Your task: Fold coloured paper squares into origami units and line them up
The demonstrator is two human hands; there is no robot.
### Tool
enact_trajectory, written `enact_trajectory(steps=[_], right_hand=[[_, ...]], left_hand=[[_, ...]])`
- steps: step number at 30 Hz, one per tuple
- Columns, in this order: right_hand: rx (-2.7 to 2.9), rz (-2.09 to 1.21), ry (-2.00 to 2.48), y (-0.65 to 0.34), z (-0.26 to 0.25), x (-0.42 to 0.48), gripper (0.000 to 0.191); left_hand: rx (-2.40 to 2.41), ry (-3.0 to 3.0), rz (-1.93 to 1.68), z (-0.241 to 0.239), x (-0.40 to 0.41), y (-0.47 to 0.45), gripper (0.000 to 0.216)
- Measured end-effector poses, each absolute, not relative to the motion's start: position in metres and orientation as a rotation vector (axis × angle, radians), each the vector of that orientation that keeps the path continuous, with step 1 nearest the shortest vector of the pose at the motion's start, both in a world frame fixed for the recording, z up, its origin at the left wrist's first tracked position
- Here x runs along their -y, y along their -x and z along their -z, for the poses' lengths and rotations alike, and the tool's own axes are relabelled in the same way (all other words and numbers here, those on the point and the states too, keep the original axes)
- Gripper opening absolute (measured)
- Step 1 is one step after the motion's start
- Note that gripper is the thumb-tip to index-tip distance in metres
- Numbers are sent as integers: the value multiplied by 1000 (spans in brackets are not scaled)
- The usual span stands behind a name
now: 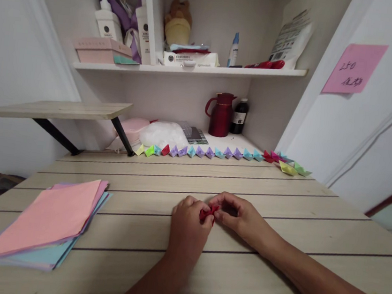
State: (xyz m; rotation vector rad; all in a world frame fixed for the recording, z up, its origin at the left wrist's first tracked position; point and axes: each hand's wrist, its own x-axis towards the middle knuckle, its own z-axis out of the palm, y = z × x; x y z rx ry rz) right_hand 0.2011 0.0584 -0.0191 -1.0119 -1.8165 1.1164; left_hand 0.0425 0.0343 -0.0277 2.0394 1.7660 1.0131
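A small folded piece of red paper (210,211) is held between my two hands over the middle of the slatted table (127,252). My left hand (190,219) is closed on its left side, thumb and fingers pinching it. From the right, my right hand (236,212) pinches the other edge between thumb and fingertips. Fingers cover much of the paper, so its full shape is hidden. To the left lies a stack of coloured paper sheets (50,215), with a pink one on top. Along the table's back edge runs a row of small folded paper boats (210,153) in several colours.
Behind the row stand a red thermos jug (221,115) and a dark bottle (239,116). A raised wooden shelf (55,108) on black legs is at the back left. Above, a white shelf (190,71) holds bottles, a box and a plush toy.
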Motion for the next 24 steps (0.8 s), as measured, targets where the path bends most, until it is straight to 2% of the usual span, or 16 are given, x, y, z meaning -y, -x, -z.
enact_trajectory(steps=[5, 11, 24], right_hand=[[1811, -1049, 1016, -193, 21, -56, 24], [1935, -712, 1122, -181, 17, -56, 30], [1983, -755, 1137, -180, 20, -60, 41]], left_hand=[[-1890, -2111, -897, 24, -34, -48, 11], [-1916, -2125, -834, 24, -32, -49, 13], [-1869, -2100, -878, 26, -32, -47, 14]])
